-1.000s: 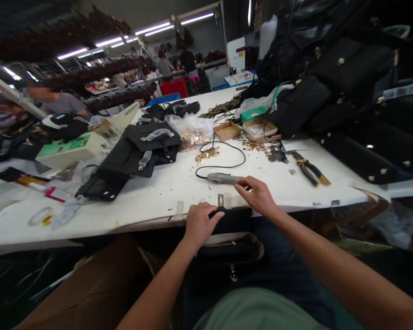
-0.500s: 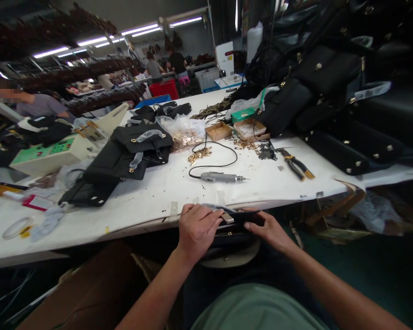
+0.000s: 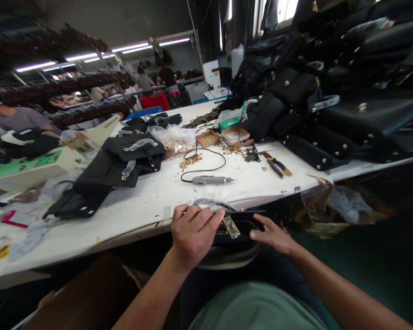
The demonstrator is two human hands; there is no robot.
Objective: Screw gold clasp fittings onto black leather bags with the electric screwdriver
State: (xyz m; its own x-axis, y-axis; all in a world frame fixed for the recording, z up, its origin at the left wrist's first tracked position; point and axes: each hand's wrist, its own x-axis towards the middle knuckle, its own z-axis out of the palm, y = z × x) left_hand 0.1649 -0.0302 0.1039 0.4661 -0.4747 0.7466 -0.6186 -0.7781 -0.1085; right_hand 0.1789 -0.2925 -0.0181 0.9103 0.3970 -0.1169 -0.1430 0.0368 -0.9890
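Item under inspection: 1 black bag [image 3: 245,228], located at the near edge of the table [image 3: 147,199], above the person's lap, its mouth partly open. A gold metal plate [image 3: 231,228] lies tilted on the bag, between the 2 hands.

Left hand [image 3: 194,231]: grip closed over the bag's upper edge, fingers curled together just beside the plate; the underside of this hold is hidden. Right hand [image 3: 270,234]: thumb and fingers pinching the bag's opposite side edge.

Tool status: the grey powered screwdriver [image 3: 211,180] lies on the table, apart from both hands, its cord [image 3: 223,158] looped behind. Loose gold fittings [image 3: 191,161] and pliers [image 3: 277,166] lie farther back.

Step in hand, as judged: handling the bag 2-handed, plate exposed – no tool in use. The next move would call for a steady hold on both edges – the plate kept facing up and unobstructed
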